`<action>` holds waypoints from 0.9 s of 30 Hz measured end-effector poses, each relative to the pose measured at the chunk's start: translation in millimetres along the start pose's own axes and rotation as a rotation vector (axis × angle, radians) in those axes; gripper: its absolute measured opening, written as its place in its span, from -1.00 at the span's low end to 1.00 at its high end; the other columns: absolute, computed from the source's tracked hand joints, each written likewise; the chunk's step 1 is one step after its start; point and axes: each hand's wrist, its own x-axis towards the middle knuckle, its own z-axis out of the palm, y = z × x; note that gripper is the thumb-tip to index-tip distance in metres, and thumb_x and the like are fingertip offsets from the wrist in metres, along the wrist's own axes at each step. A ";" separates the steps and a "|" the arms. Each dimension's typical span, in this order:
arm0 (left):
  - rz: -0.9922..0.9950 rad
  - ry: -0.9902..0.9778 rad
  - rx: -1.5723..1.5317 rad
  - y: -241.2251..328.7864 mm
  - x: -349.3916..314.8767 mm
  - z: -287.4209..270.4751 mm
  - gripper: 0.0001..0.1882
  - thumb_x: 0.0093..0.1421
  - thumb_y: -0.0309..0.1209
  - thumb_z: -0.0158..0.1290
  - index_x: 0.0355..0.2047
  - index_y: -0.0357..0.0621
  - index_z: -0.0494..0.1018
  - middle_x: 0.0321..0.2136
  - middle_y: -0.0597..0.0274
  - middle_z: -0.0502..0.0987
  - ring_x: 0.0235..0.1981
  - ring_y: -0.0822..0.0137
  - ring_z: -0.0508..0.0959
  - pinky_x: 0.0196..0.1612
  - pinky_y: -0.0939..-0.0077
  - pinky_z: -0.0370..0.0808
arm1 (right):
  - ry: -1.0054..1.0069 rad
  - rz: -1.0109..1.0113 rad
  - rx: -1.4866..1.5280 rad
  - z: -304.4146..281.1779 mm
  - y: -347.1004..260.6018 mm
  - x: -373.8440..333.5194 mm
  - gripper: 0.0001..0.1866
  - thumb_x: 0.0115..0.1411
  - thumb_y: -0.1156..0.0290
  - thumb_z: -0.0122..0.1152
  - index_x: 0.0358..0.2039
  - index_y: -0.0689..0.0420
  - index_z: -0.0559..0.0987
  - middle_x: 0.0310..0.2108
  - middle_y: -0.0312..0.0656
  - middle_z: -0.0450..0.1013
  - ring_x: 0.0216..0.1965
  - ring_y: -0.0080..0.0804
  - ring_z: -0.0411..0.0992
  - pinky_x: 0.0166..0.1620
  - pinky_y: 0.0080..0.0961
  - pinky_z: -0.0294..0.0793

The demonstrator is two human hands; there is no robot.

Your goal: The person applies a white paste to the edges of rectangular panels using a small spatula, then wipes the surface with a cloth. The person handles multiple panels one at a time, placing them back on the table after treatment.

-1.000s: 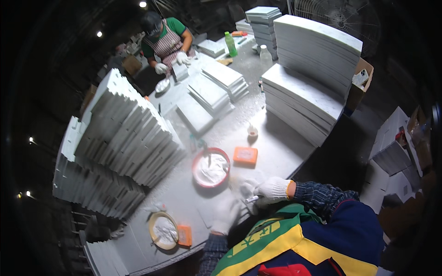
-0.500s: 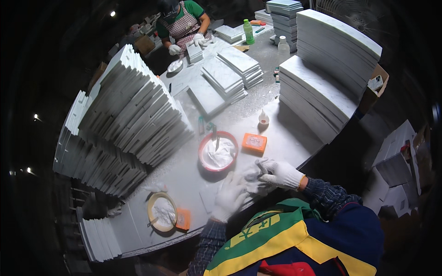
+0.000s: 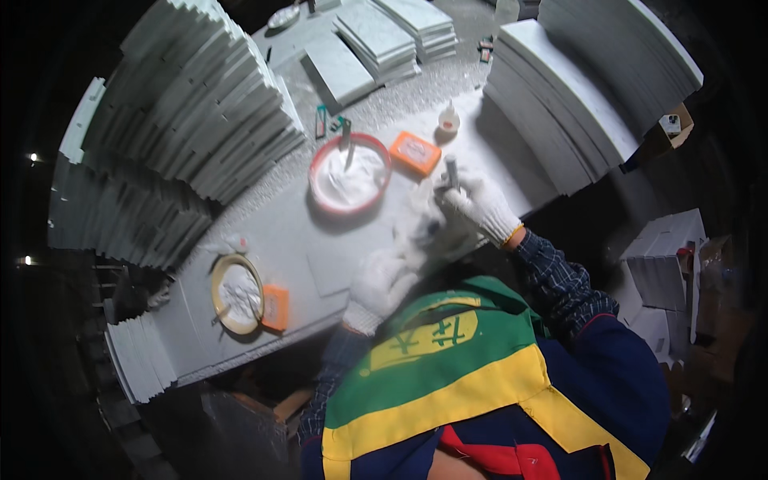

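My right hand, in a white knit glove, is closed around a narrow grey tool that looks like a putty knife, its end pointing up. My left hand, also gloved, is low at the table's near edge; its fingers are smeared by motion. Between the hands lies a blurred, crumpled whitish thing with a dark spot, its kind unclear. Beyond my left hand stands a red-rimmed bowl of white paste with a putty knife stuck in it. An orange box sits right of the bowl.
Tall stacks of white stone slabs rise at left and right. A yellowish bowl of paste and another orange box stand front left. A small squeeze bottle is behind the nearer box. Flat slabs lie farther back.
The view has tilted down, and the person across the table has left it. My right hand has turned, and a grey tool now shows in it. My left hand's fingers have drawn in.
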 end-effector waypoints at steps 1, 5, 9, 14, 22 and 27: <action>-0.034 -0.039 -0.026 0.0 0.2 -2.7 -0.78 0.12 -0.36 0.31 -0.25 -0.16 0.61 -0.05 -0.03 0.63 -0.02 -0.12 0.58 0.06 0.10 0.51 | 0.056 0.036 0.005 0.3 -1.3 -2.3 -0.57 0.36 -0.05 0.20 -0.22 0.07 0.73 -0.26 -0.04 0.63 -0.31 -0.15 0.60 -0.19 -0.24 0.55; -0.007 -0.079 0.015 2.8 7.3 3.0 -0.80 0.09 -0.33 0.31 -0.33 -0.15 0.62 -0.02 -0.02 0.63 0.07 -0.12 0.55 0.14 0.03 0.44 | -0.069 0.346 0.345 0.3 -7.7 -18.2 -0.60 0.42 0.12 0.22 -0.15 0.28 0.64 -0.36 -0.14 0.58 -0.34 -0.47 0.54 -0.21 -0.43 0.53; -0.026 -0.069 -0.004 8.9 7.3 14.8 -0.79 0.07 -0.32 0.31 -0.32 -0.13 0.63 -0.02 0.01 0.63 0.09 -0.11 0.55 0.14 0.02 0.44 | -0.082 0.256 0.346 16.5 -9.2 -32.0 -0.63 0.41 0.14 0.24 -0.12 0.25 0.65 -0.36 -0.13 0.59 -0.31 -0.44 0.56 -0.18 -0.40 0.54; 0.068 -0.048 -0.025 9.0 10.8 20.5 -0.81 0.04 -0.36 0.31 -0.34 -0.13 0.62 -0.06 0.07 0.63 0.03 -0.07 0.57 0.07 0.05 0.47 | -0.118 0.014 -0.055 35.1 0.5 -40.6 -0.69 0.35 0.18 0.28 -0.11 0.18 0.65 -0.30 -0.08 0.61 -0.28 -0.29 0.59 -0.16 -0.33 0.57; 0.136 -0.023 -0.196 -5.3 21.7 23.2 -0.77 -0.02 -0.42 0.33 -0.32 -0.17 0.64 -0.15 0.05 0.67 -0.05 -0.01 0.64 -0.01 0.11 0.54 | 0.032 -0.212 -0.100 34.6 26.6 -22.7 -0.73 0.30 0.43 0.05 0.01 0.10 0.49 -0.20 -0.17 0.54 -0.30 -0.16 0.59 -0.14 -0.33 0.62; 0.074 -0.025 -0.244 -7.0 22.6 26.4 -0.83 -0.02 -0.44 0.31 -0.38 -0.19 0.63 -0.25 0.02 0.67 -0.18 -0.04 0.65 -0.16 0.13 0.57 | 0.049 -0.532 -0.443 48.8 32.8 -17.3 -0.82 0.31 0.40 0.09 -0.14 0.11 0.58 -0.18 -0.15 0.56 -0.24 -0.21 0.58 -0.09 -0.36 0.61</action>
